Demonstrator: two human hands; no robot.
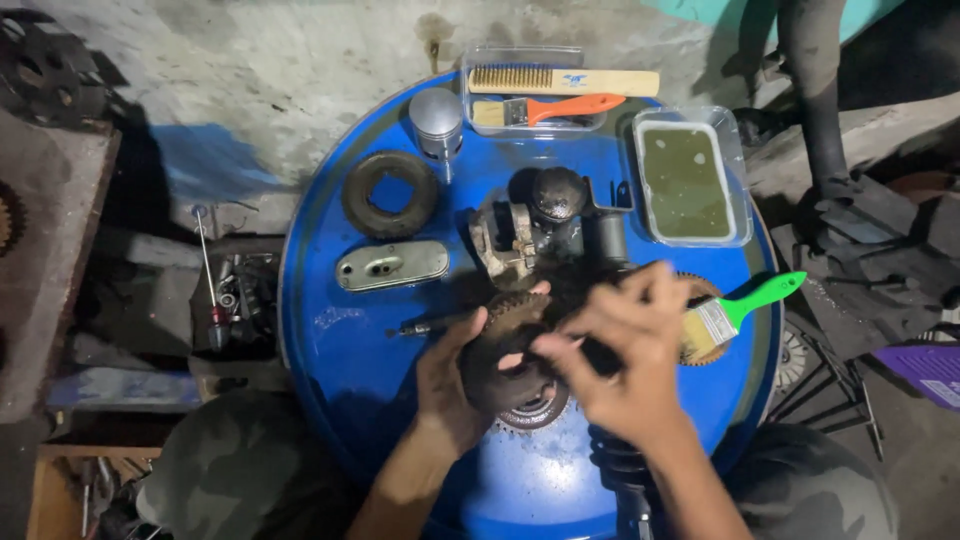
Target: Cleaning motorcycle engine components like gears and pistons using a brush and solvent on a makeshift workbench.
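Both hands (560, 360) grip a greasy gear assembly (515, 365), its lower teeth hidden behind them.

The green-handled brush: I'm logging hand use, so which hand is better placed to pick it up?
Right, probably. The right hand is beside the green-handled brush, its fingers near the bristles. The left hand cups the greasy gear, farther from it.

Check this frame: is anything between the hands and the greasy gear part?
Nothing visible. The left hand already grips the dark toothed gear, and the right hand touches it from above; the green-handled brush lies aside.
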